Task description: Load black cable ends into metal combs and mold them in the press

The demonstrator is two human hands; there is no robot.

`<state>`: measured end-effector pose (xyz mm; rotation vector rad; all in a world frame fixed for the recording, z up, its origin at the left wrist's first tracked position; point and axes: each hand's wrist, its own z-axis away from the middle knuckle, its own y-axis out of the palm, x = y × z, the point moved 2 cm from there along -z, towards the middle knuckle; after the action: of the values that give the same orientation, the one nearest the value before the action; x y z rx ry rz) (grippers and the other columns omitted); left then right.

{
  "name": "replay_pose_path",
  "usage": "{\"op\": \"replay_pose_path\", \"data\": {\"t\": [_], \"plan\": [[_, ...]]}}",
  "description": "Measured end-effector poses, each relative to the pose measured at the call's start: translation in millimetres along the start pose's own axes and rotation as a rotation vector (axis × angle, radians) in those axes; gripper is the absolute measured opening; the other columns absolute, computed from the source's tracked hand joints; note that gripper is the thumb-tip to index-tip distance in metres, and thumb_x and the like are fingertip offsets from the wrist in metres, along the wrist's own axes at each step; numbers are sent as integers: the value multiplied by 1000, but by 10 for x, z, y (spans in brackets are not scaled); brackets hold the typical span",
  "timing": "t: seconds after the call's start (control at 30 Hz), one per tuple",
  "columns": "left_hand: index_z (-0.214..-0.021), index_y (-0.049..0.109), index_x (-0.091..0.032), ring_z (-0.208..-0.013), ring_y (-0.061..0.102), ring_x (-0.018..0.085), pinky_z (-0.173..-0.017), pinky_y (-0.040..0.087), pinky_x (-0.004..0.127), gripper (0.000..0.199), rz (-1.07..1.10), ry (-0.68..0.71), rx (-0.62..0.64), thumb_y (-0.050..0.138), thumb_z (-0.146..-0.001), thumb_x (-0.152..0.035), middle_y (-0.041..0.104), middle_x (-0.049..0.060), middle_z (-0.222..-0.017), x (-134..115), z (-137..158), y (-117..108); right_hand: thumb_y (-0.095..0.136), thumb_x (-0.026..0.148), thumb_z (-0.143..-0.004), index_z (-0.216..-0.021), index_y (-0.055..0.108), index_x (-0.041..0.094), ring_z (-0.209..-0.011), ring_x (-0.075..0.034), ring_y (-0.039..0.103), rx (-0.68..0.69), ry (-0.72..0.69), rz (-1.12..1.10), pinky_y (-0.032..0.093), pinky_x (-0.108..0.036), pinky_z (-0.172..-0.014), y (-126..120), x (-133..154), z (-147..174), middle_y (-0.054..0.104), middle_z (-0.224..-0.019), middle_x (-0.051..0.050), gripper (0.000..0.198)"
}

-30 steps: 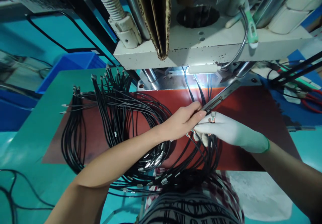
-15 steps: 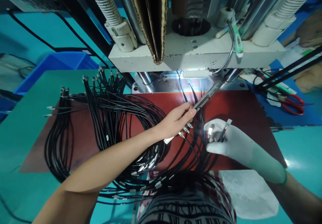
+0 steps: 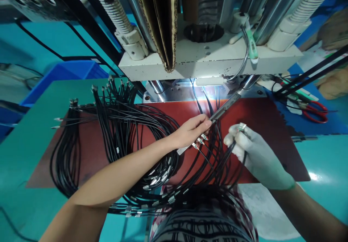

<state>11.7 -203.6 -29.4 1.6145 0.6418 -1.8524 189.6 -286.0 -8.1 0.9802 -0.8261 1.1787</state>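
My bare left hand (image 3: 194,127) grips a long flat metal bar (image 3: 225,107), which slants up and right toward the press. Several cable ends with metal connectors (image 3: 200,140) stick out beneath that hand. To the right, my right hand (image 3: 248,149), in a white glove, is closed around black cables near their ends. A metal connector (image 3: 243,126) shows above its fingers. Black cables (image 3: 195,173) run below both hands over the red mat toward my lap. A large coiled bundle of black cables (image 3: 152,126) lies left of my left hand.
The press's white block (image 3: 209,66) stands ahead over a metal base plate (image 3: 179,93). Folded cardboard (image 3: 168,24) is in front of it. Red-handled scissors (image 3: 315,112) lie at the right, a blue bin (image 3: 65,75) at the far left. The red mat (image 3: 266,136) covers the bench.
My right hand has closed its fingers around the cables and turned, with one connector still showing above. My left hand keeps its grip on the bar. The view has shifted slightly.
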Motion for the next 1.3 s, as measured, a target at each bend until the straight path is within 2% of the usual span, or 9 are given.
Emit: {"op": "replay_pose_path", "data": {"t": [0.23, 0.33, 0.43, 0.5, 0.6, 0.7, 1.0, 1.2, 1.3], "plan": [[-78, 43, -17, -49, 46, 5, -42, 39, 17, 39, 122, -77, -7, 50, -90, -53, 49, -4, -71, -29, 28, 11, 70, 59, -74, -99, 67, 25, -72, -13, 60, 96, 253, -235, 53, -23, -63, 3, -196, -207, 62, -85, -3, 42], [-78, 43, -17, -49, 47, 5, -40, 40, 17, 39, 136, -80, 5, 51, -90, -53, 49, -3, -72, -27, 28, 9, 80, 49, -66, -84, 67, 24, -61, -9, 54, 169, 307, -398, 49, -19, -57, 3, -185, -185, 58, -73, 1, 34], [-79, 44, -17, -48, 47, 4, -40, 41, 17, 38, 137, -89, 18, 50, -90, -53, 49, -3, -73, -25, 33, 7, 80, 47, -66, -78, 66, 21, -48, -6, 40, 189, 326, -360, 37, -18, -44, 38, -150, -182, 52, -62, 4, 32], [-80, 45, -17, -49, 47, 5, -41, 42, 17, 38, 140, -87, 33, 50, -91, -53, 50, -3, -74, -24, 36, 6, 75, 47, -71, -75, 66, 19, -49, -7, 41, 171, 267, -167, 36, -20, -46, 80, -87, -192, 54, -60, 3, 29], [-81, 47, -16, -52, 49, 5, -44, 43, 17, 38, 148, -60, 61, 49, -92, -52, 50, -2, -73, -14, 32, 4, 68, 39, -80, -64, 62, 17, -60, -10, 52, 98, 16, 310, 41, -24, -60, 155, 82, -203, 61, -62, 1, 28], [-82, 47, -16, -52, 49, 5, -44, 42, 17, 39, 152, -50, 75, 47, -92, -53, 49, -3, -71, 14, 21, -2, 67, 32, -80, -60, 59, 17, -60, -11, 54, 53, -171, 642, 40, -25, -61, 231, 209, -206, 62, -59, 2, 26], [-81, 43, -18, -49, 45, 6, -44, 38, 19, 40, 123, -68, 81, 44, -92, -56, 46, -5, -66, 18, 23, 6, 63, 24, -83, -57, 54, 17, -56, -8, 53, 188, -181, 586, 41, -22, -61, 288, 136, -261, 58, -55, 6, 27], [-79, 42, -18, -65, 39, 9, -58, 35, 22, 31, -238, 133, -30, 44, -95, -44, 39, -4, -70, -38, 40, 16, 63, 28, -83, -64, 58, 18, -56, -8, 53, 165, -149, 554, 41, -22, -58, 298, 70, -285, 59, -55, 6, 22], [-78, 41, -18, -64, 35, 9, -57, 33, 22, 30, -259, 157, -48, 43, -96, -42, 36, -5, -70, -31, 34, 21, 64, 32, -83, -70, 62, 17, -63, -10, 57, 145, -121, 554, 43, -22, -62, 267, 63, -265, 65, -65, 3, 19]]}}
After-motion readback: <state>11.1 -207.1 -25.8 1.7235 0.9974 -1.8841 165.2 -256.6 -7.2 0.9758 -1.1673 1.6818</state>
